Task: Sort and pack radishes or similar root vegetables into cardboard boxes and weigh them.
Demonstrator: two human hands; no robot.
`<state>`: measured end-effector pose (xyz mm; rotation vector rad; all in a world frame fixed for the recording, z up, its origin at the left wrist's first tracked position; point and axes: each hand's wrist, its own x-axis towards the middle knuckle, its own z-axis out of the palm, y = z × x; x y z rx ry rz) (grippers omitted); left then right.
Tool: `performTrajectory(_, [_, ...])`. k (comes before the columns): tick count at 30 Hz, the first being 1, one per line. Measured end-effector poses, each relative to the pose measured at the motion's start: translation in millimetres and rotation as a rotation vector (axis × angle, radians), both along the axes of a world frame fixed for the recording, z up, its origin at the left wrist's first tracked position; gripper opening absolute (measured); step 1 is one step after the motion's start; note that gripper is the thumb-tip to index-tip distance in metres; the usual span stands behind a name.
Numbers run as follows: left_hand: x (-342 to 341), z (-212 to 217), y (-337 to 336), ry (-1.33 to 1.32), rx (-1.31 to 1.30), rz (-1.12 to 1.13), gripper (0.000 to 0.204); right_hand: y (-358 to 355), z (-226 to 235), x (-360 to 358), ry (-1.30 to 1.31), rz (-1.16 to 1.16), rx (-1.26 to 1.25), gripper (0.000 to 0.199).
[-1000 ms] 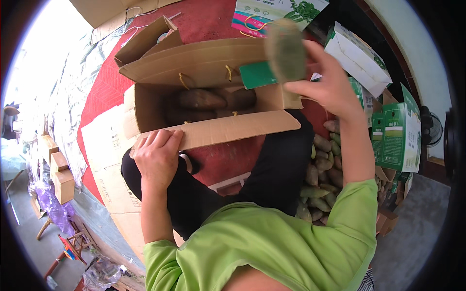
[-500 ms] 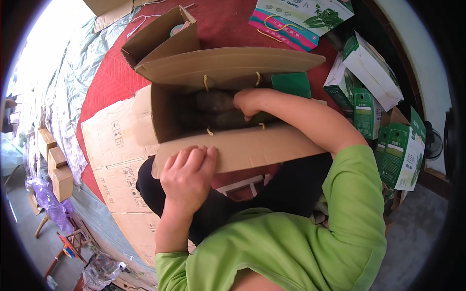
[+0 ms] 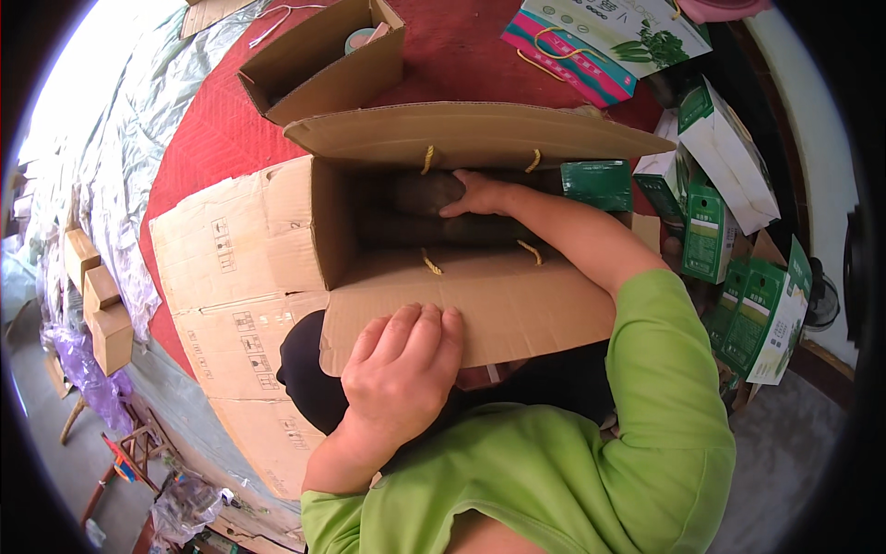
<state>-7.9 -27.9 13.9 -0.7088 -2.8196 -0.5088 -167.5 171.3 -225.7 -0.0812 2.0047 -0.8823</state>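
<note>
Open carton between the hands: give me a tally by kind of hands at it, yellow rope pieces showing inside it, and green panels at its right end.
Hands (left hand, right hand): 2
Yellow rope pieces: 4
Green panel: 1
Total at the open carton: 7

White light (image 3: 101, 69) at your upper left.
You see textured red matting (image 3: 452, 69), top centre; a pale wall (image 3: 801, 152), upper right.
</note>
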Motion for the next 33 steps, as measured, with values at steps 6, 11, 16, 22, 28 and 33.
performTrajectory(6, [-1, 0, 0, -0.013, 0.004, -0.002, 0.025, -1, -2, 6, 0.06, -0.028, -0.144, 0.088])
performTrajectory(11, [-1, -3, -1, 0.016, -0.004, -0.021, 0.025, -28, 14, 9, 0.108, -0.129, -0.311, 0.076])
performTrajectory(16, [-2, -4, 1, 0.032, 0.007, -0.012, 0.019, -8, 18, 4, 0.213, 0.01, -0.172, 0.073])
performTrajectory(22, [1, -3, 3, 0.017, -0.004, 0.017, 0.025, -3, 43, 21, 0.121, 0.618, 0.389, 0.076])
performTrajectory(28, [-1, -4, 1, 0.017, -0.004, -0.007, 0.02, 0, 57, 23, 0.168, 0.627, 0.399, 0.072])
performTrajectory(33, [2, -3, 1, 0.002, 0.001, -0.014, 0.022, -6, 96, 27, 0.577, 0.658, 0.487, 0.041])
